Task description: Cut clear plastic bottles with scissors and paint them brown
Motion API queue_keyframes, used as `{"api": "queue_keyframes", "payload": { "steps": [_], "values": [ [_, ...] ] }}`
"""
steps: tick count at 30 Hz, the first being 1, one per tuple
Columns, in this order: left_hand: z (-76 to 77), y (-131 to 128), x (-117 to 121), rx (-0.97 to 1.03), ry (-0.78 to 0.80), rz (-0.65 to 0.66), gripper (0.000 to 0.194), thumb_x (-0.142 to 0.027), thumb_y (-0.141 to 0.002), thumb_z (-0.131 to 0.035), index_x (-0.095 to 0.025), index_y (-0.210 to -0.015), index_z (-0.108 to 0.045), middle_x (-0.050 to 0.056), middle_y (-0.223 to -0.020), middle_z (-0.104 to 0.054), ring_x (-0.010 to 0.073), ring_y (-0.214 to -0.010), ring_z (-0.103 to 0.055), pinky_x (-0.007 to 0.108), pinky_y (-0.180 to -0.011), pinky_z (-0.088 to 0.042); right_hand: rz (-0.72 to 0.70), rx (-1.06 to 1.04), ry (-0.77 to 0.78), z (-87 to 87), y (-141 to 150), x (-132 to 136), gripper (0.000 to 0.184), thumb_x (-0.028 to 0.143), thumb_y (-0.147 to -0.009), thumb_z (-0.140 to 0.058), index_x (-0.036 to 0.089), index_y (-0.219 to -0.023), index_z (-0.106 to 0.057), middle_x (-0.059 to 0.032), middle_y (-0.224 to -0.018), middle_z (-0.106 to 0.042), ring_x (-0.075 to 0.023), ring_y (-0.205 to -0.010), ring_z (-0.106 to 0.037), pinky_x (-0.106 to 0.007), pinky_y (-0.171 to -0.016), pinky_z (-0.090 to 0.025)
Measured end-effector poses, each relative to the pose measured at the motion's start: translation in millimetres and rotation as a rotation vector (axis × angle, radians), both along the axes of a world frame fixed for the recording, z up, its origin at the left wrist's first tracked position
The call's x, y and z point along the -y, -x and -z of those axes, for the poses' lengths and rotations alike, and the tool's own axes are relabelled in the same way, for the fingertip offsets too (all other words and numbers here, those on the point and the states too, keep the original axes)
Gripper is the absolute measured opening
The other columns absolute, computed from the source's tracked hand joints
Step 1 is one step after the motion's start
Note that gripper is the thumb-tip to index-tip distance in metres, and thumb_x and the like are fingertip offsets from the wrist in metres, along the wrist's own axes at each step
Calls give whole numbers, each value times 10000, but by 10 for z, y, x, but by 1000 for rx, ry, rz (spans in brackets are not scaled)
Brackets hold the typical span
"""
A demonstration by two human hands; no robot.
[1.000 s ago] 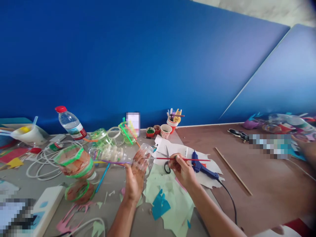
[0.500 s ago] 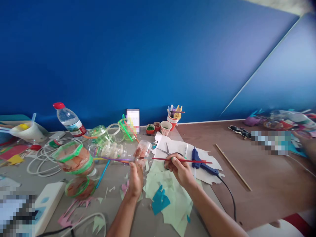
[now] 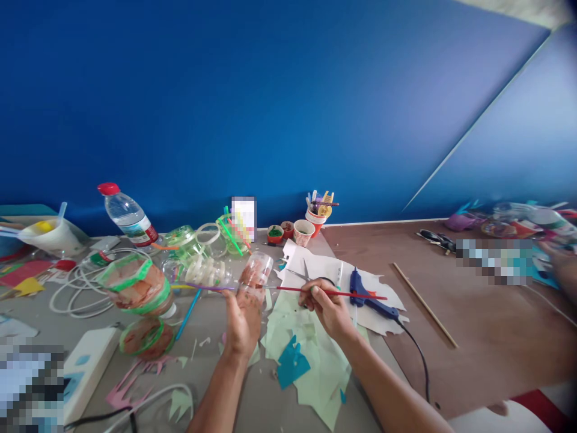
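Observation:
My left hand (image 3: 246,322) holds up a clear plastic cup (image 3: 258,269) smeared with reddish-brown paint; its fingers lie partly behind or inside the cup. A red-handled paintbrush (image 3: 288,289) is pinched in my right hand (image 3: 325,307), its tip at the lower side of the cup. Beneath my right hand lie white and pale green paper scraps (image 3: 311,355), a pair of scissors (image 3: 306,270) and a blue glue gun (image 3: 360,294). A purple straw (image 3: 202,288) reaches toward my left thumb.
Paint cups (image 3: 304,232) stand at the back, beside a cup of brushes and plastic cutlery (image 3: 317,216). On the left are a painted bottle piece (image 3: 135,285), a water bottle (image 3: 128,216), white cable and a power strip (image 3: 90,367). A wooden stick (image 3: 426,305) lies right; another person's hand (image 3: 559,258) shows at the edge.
My left hand and the cup have shifted slightly left, and the cup has turned a little more upright. The brush and my right hand have barely moved.

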State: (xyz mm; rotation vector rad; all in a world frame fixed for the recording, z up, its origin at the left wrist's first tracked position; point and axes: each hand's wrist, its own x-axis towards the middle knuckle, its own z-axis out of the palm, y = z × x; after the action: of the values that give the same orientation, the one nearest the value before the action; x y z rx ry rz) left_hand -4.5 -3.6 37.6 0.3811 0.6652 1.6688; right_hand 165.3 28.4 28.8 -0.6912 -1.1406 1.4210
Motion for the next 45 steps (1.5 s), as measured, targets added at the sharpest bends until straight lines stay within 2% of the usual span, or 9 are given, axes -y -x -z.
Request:
{"api": "queue_keyframes", "payload": {
  "steps": [4, 9, 18, 22, 27, 30, 35, 39, 45],
  "values": [
    [-78, 70, 24, 118, 67, 46, 709, -774, -808, -268, -301, -1196, -627, 62, -1406, -521, 237, -1388, -331, 450, -1138, -203, -13, 18, -8, 12, -6, 1, 231, 403, -823, -639, 177, -795, -683, -37, -616, -670, -109, -472, -468, -260, -484, -380],
    [-122, 143, 34, 205, 9, 114, 729, -763, -813, -266, -272, -1225, -614, 95, -1448, -468, 263, -1423, -250, 500, -1135, -163, -31, 19, -39, 45, -23, -18, 214, 385, -843, -626, 182, -821, -691, -30, -616, -663, -117, -515, -512, -252, -496, -383],
    [51, 262, 20, 297, -186, 213, 708, -695, -856, -235, -276, -1384, -451, 75, -1521, -358, 237, -1465, -96, 567, -1139, -61, -13, 80, -73, 97, -65, -30, 235, 399, -853, -612, 178, -837, -693, -47, -643, -672, -147, -558, -554, -267, -507, -382],
    [41, 247, 19, 310, -154, 198, 711, -694, -850, -257, -268, -1385, -451, 74, -1510, -380, 251, -1458, -131, 567, -1138, -100, 7, 27, -51, 40, -72, -28, 244, 424, -818, -643, 184, -807, -690, -52, -646, -679, -143, -530, -511, -278, -505, -376],
    [-44, 113, 24, 189, 7, 171, 742, -762, -810, -286, -278, -1305, -552, 76, -1422, -502, 246, -1425, -244, 466, -1158, -135, 15, -45, -22, -22, -54, -21, 241, 430, -801, -656, 192, -820, -692, -57, -664, -688, -135, -508, -479, -284, -504, -365],
    [-56, 22, 20, 89, -5, 119, 711, -763, -814, -292, -290, -1237, -613, 58, -1381, -547, 229, -1392, -319, 396, -1150, -199, 24, -13, -31, -5, -54, -24, 253, 437, -809, -644, 188, -827, -688, -52, -657, -677, -133, -503, -469, -285, -503, -369],
    [-47, -50, 17, -16, -46, 29, 667, -734, -825, -337, -276, -1210, -632, 50, -1426, -503, 229, -1344, -401, 348, -1119, -278, 22, 32, -53, 46, -72, -29, 246, 421, -835, -618, 185, -857, -685, -50, -672, -673, -135, -535, -489, -280, -523, -385],
    [-75, -18, 28, 23, -35, 25, 680, -730, -833, -321, -258, -1215, -629, 57, -1443, -482, 245, -1365, -373, 365, -1125, -267, 22, 57, -67, 51, -80, -27, 227, 393, -854, -601, 185, -865, -689, -50, -681, -676, -135, -543, -489, -279, -528, -387],
    [-78, 125, 22, 176, 12, 99, 714, -760, -819, -264, -294, -1242, -603, 68, -1410, -517, 255, -1420, -264, 482, -1138, -191, 31, 76, -67, 79, -77, -40, 232, 398, -852, -597, 185, -857, -690, -51, -669, -674, -146, -547, -514, -280, -514, -393]
  ]
}}
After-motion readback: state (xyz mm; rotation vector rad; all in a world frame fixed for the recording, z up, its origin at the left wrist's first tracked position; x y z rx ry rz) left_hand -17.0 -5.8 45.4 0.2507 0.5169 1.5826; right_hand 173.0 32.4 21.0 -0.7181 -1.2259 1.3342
